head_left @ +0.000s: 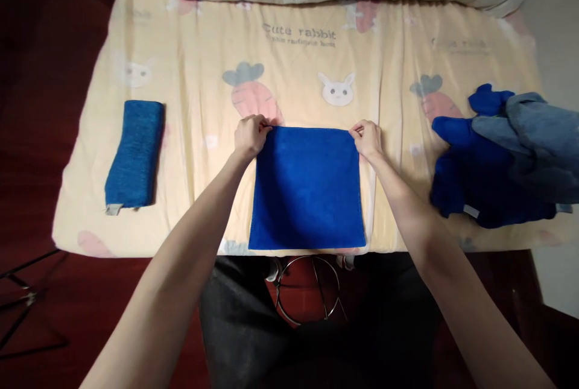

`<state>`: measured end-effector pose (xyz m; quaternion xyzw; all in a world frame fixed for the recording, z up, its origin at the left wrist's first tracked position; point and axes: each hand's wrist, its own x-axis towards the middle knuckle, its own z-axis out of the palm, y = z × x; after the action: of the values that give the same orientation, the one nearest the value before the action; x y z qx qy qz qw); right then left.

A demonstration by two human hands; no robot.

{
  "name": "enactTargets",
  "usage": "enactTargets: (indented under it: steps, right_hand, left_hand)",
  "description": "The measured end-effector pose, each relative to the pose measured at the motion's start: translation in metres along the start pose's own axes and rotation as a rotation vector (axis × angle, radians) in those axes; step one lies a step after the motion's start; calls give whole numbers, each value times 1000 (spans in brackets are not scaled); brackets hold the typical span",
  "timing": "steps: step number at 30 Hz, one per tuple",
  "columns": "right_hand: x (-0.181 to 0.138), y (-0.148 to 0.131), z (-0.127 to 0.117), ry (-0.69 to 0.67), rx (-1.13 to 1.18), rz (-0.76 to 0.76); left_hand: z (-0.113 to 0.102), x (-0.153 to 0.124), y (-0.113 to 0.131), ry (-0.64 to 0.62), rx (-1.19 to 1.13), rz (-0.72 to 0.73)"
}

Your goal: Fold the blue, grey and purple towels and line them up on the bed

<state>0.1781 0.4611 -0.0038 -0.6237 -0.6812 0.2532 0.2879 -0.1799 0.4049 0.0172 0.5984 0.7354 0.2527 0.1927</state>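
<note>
Blue cloth (312, 193) flat at the bed's (199, 208) near edge, left hand (250, 135) and right hand (368, 139) each pinching a far corner; folded cloth (136, 154) at left looks done, crumpled pile (486, 178) at right not yet folded.

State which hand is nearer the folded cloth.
Left. The left hand is right of the folded cloth, pinching the far left corner of the flat blue cloth; the right hand, farther right, pinches its far right corner.
</note>
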Motion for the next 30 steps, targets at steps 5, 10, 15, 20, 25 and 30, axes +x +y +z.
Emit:
enactTargets:
  steps: [5, 10, 15, 20, 25, 30]
  right_hand:
    - [9, -5, -11, -174, -63, 16]
    - [30, -3, -6, -141, -134, -64]
    - [3, -40, 22, 75, -270, -268]
    - [-47, -52, 39, -257, -320, -464]
    - [-24, -29, 29, -198, -388, -222]
    - [-79, -73, 28, -216, -398, -318]
  left_hand:
    - [-10, 15, -17, -155, 16, 78]
    - [-17, 31, -22, -88, 49, 147]
    - [5, 4, 14, 134, 88, 266]
    - [34, -40, 16, -41, 150, 413]
    - [34, -34, -7, -20, 109, 307]
    - [34, -92, 23, -40, 99, 358]
